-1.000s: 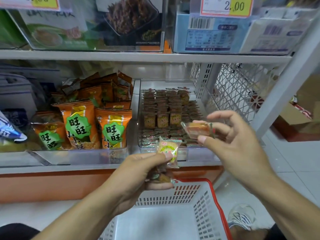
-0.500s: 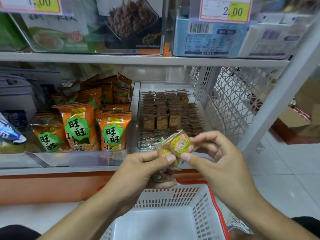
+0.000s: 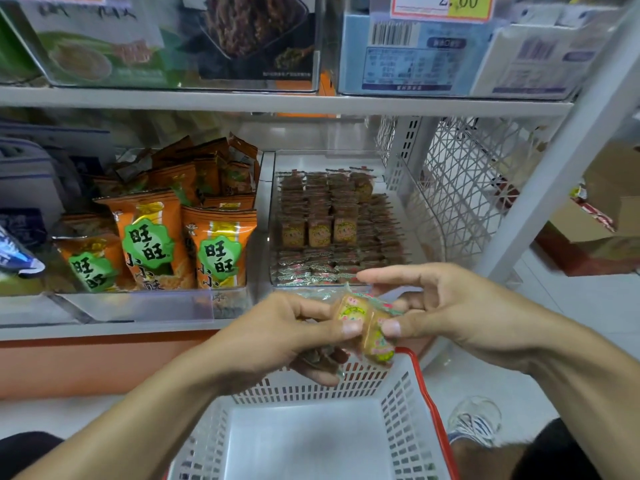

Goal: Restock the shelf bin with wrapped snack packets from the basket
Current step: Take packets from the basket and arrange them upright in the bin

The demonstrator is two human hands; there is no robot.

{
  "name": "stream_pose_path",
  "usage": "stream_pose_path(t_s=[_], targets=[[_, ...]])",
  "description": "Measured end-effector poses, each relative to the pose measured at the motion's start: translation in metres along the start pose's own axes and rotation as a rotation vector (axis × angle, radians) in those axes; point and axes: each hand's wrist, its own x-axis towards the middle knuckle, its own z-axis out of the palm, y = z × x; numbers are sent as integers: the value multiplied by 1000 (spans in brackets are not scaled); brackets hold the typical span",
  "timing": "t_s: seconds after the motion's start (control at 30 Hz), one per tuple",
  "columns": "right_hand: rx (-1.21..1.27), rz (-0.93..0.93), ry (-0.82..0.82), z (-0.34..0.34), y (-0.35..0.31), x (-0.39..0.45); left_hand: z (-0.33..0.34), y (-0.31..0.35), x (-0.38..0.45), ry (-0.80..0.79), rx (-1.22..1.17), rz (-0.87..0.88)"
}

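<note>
From the head view, both hands meet just in front of the clear shelf bin (image 3: pixel 408 216), above the far rim of the basket (image 3: pixel 401 403). The left hand (image 3: pixel 277 337) pinches a wrapped snack packet (image 3: pixel 351 311) between thumb and forefinger and has more packets tucked under its curled lower fingers; the right hand (image 3: pixel 460 313) pinches a second packet (image 3: pixel 377 341) just below the first, its forefinger stretched out over it. The step looks like passing one packet across – best done by letting the right hand take a firm hold on the wrapper's sealed edge before the left lets go, so the bundle underneath does not slip. The bin already holds neat rows, with open room along its right side and back. Its front lip sits just beyond the hands, so the packet should rise over it, clear of the orange bags (image 3: pixel 214 247) left of the bin.
</note>
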Motion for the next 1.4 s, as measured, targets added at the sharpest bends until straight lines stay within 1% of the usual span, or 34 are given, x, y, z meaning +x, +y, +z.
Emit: stream_pose_path(t_s=[0.17, 0.27, 0.33, 0.4, 0.43, 0.5, 0.53, 0.57, 0.63, 0.67, 0.73, 0.83, 0.97, 1.03, 1.13, 1.17, 1.23, 1.3, 1.4], targets=[[12, 33, 2, -1, 0, 3, -4, -2, 5, -76, 25, 21], [47, 72, -109, -3, -3, 6, -3, -3, 10, -64, 47, 52], [39, 66, -172, -5, -8, 10, 0, 0, 14, -55, 8, 72], [9, 25, -184, -9, -17, 17, 5, 5, 18, 0, -57, 102], [-7, -3, -156, -12, -24, 22, 8, 9, 21, 59, -103, 124], [-70, -80, -20, -23, -40, 36, 7, 15, 29, 237, -238, 163], [-204, -133, 90, -31, -47, 46, 4, 18, 33, 328, -305, 179], [-438, -170, 226, -40, -53, 57, 0, 21, 37, 391, -354, 191], [-983, -155, 447, -57, -58, 86, -6, 26, 42, 404, -415, 203], [-1140, -114, 504, -63, -57, 102, -7, 28, 44, 387, -435, 201], [-1231, -51, 519, -73, -49, 134, -8, 27, 49, 378, -446, 180], [-1221, -73, 471, -87, -35, 173, -7, 24, 54, 371, -446, 143], [-1059, -39, 467, -96, -26, 198, -9, 23, 52, 381, -444, 113], [-909, -32, 547, -95, -18, 205, -9, 22, 51, 381, -448, 106], [-689, -18, 726, -88, -10, 212, -11, 20, 50, 388, -463, 97], [-601, -8, 757, -85, -9, 214, -11, 20, 51, 394, -478, 96], [-460, -18, 766, -79, -8, 218, -12, 18, 52, 410, -524, 92], [-445, -19, 743, -76, -9, 221, -13, 18, 53, 424, -571, 86], [-532, 38, 691, -69, -13, 215, -14, 19, 50, 402, -657, 88]])
